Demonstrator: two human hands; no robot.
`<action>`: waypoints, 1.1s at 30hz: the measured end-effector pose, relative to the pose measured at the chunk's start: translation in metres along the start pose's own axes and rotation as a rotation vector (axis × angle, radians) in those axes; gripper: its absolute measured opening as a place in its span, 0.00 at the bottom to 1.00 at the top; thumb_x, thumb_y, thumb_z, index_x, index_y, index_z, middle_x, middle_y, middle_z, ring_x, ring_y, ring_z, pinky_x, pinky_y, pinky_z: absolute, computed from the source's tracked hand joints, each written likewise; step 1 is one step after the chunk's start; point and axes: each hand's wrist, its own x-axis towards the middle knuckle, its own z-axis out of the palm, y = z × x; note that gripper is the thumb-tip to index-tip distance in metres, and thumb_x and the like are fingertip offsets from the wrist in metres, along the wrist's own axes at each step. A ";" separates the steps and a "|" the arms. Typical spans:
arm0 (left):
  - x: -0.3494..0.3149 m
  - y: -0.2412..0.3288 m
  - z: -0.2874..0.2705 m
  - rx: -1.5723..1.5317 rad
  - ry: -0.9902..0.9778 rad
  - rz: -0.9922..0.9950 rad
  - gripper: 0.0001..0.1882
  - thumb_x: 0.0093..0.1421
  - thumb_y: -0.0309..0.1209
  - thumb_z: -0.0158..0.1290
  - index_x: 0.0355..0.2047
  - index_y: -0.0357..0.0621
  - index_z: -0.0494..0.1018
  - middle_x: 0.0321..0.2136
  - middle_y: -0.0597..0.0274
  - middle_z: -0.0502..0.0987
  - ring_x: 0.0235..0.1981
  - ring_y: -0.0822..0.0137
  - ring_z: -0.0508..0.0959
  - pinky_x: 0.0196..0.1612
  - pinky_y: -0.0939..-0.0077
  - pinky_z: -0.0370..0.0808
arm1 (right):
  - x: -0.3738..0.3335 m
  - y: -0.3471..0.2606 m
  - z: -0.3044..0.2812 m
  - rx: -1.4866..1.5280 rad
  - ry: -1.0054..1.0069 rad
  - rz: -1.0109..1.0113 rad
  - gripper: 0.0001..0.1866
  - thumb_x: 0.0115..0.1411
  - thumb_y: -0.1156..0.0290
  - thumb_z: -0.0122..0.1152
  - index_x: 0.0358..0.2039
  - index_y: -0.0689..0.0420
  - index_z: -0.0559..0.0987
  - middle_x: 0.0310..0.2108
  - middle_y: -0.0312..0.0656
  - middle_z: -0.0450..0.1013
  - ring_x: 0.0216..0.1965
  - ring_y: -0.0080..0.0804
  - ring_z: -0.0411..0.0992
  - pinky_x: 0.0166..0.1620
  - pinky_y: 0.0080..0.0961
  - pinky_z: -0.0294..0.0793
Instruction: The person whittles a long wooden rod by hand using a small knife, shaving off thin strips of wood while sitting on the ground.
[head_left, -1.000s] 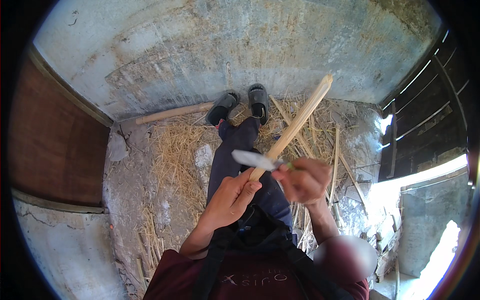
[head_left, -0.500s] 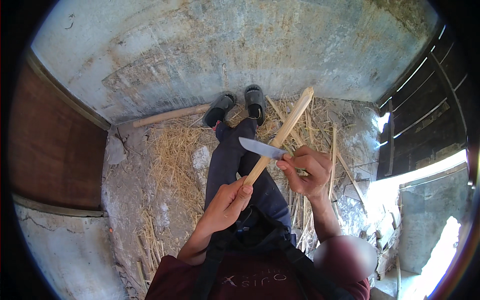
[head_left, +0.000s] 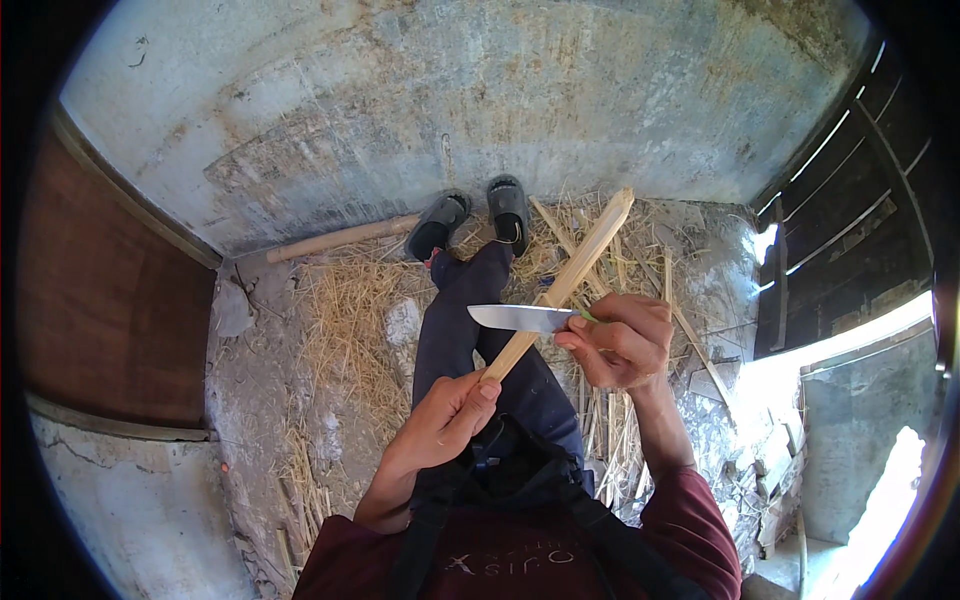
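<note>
My left hand is closed round the near end of a pale wooden stick, which slants up and away to the right. In my right hand is a knife, its handle mostly hidden by my fingers, with a bit of green showing near them. The broad blade points left and lies across the stick around its middle. Part of the stick on the far side of the blade is wider and rougher than the stretch near my left hand.
Straw and wood shavings litter the floor under my legs. A round pole lies along the concrete wall beyond my shoes. Several thin strips lie to the right. A brown door panel stands at the left.
The knife has moved slightly nearer to me along the stick, its blade turned more level. The stick's far end has dipped a little. Both hands keep their hold.
</note>
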 end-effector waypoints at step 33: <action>-0.012 -0.029 -0.026 -0.112 0.181 -0.114 0.23 0.82 0.48 0.40 0.31 0.49 0.63 0.19 0.76 0.59 0.16 0.84 0.54 0.17 0.83 0.49 | -0.080 0.115 -0.053 -0.251 0.213 0.823 0.13 0.68 0.64 0.71 0.32 0.60 0.79 0.29 0.41 0.81 0.28 0.28 0.76 0.34 0.29 0.72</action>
